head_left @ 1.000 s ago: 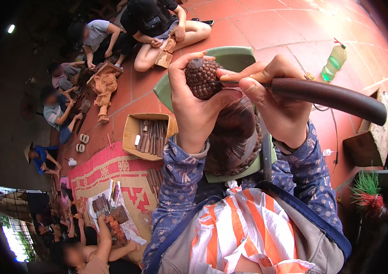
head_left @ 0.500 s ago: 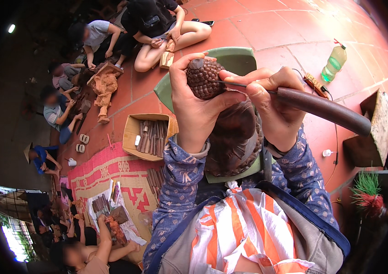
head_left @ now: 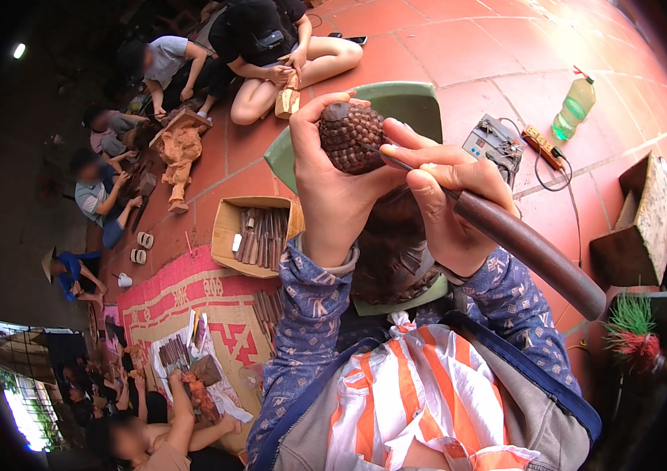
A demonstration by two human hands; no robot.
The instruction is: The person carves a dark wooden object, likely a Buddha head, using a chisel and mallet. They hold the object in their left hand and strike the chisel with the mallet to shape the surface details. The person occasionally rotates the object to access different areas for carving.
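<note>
A dark wooden carving (head_left: 396, 243) stands upright in front of me, its rounded top (head_left: 347, 129) covered in small bead-like knobs. My left hand (head_left: 333, 184) is wrapped round that knobbed top, fingers behind it and thumb on the near side. In my right hand (head_left: 463, 204) is a carving chisel (head_left: 529, 251) with a long brown wooden handle slanting down to the right. Its thin metal blade reaches to the knobs, where my right fingertips also rest close by. Both hands hide much of the carving's middle.
Behind the carving is a green plastic chair (head_left: 408, 106). A cardboard box (head_left: 227, 228) of chisels stands left. To the right are a grey electrical device (head_left: 494, 145), a power strip (head_left: 544, 147), a green-tinted bottle (head_left: 574, 108) and a wooden box (head_left: 635, 228). Several people sit carving at left.
My right hand has dropped slightly and turned, so the chisel handle tilts more steeply down and the grey device comes into view. My left hand keeps its hold on the knobbed top.
</note>
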